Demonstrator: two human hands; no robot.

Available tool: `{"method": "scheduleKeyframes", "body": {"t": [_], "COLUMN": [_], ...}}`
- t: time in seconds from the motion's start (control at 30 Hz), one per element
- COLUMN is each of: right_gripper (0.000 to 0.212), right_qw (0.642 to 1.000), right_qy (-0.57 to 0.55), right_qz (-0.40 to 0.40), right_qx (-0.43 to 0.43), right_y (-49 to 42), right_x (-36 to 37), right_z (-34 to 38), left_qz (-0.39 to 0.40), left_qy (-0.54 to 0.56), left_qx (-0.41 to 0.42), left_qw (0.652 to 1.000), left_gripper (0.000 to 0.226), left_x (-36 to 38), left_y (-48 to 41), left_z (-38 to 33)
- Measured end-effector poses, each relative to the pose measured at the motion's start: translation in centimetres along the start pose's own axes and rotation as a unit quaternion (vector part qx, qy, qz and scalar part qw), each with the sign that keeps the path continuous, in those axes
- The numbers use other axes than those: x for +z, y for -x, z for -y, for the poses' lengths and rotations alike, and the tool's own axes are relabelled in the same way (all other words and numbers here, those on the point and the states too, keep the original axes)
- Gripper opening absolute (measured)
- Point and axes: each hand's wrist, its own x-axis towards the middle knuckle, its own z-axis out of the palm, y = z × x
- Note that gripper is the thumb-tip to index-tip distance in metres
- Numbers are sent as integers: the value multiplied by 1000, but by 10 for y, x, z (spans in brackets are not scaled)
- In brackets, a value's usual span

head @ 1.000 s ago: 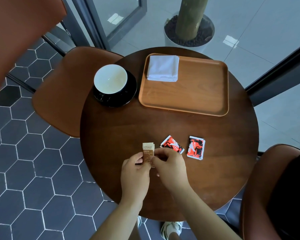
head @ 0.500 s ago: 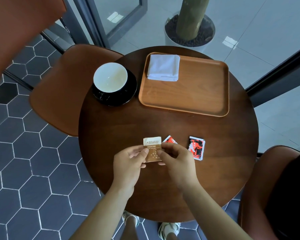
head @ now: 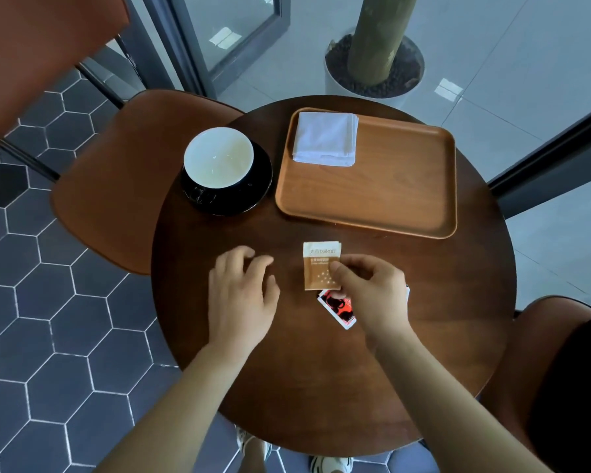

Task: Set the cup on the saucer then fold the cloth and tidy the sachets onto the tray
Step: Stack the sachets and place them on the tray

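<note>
A white-lined cup [head: 218,158] stands on a black saucer [head: 253,196] at the table's left. A folded white cloth [head: 325,138] lies in the far left corner of the wooden tray [head: 389,199]. My right hand [head: 372,288] pinches a brown and white sachet [head: 319,264] by its right edge, above the table. A red and black sachet [head: 338,310] lies on the table under that hand; a second one is almost hidden behind it. My left hand [head: 241,295] hovers to the left of the sachet, fingers apart, holding nothing.
The round dark wooden table [head: 287,387] is flanked by brown chairs at the left [head: 116,186] and lower right [head: 543,370]. A potted trunk [head: 376,56] stands on the floor behind the table. Hexagon tiles cover the floor at left.
My left hand has let go of the brown sachet and drawn away to the left. My right hand alone now holds it and has carried it slightly towards the tray.
</note>
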Motion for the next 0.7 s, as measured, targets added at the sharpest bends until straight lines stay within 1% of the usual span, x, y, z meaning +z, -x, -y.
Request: {"method": "scheduleKeyframes", "body": {"t": [0.03, 0.1, 0.27, 0.47, 0.6, 0.67, 0.7], "right_gripper": [11, 7, 11, 3, 7, 3, 5], "right_qw": [1000, 1000, 997, 989, 981, 978, 975], "right_qy": [5, 22, 53, 122, 167, 186, 200], "right_qz": [-6, -9, -22, -42, -46, -54, -60], "right_qx": [-6, -19, -55, -72, -82, -75, -72], "right_y": [-6, -19, -50, -88, -107, -114, -118], "right_x": [-1, 0, 8, 31, 48, 53, 56], "right_z": [4, 12, 30, 55, 67, 67, 67], "left_qz": [2, 21, 40, 29, 21, 12, 9], "left_qy": [-53, -101, -113, -126, -123, -125, -127], "left_qx": [20, 29, -3, -4, -5, -4, -3], "left_qw": [998, 994, 993, 992, 992, 992, 992], "left_gripper": [32, 42, 56, 58, 58, 57, 57], "left_x": [4, 10, 27, 33, 35, 36, 36], "left_y": [-5, -14, -18, -18, -18, -18, -18], "left_z": [6, 12, 9, 11, 12, 13, 13]}}
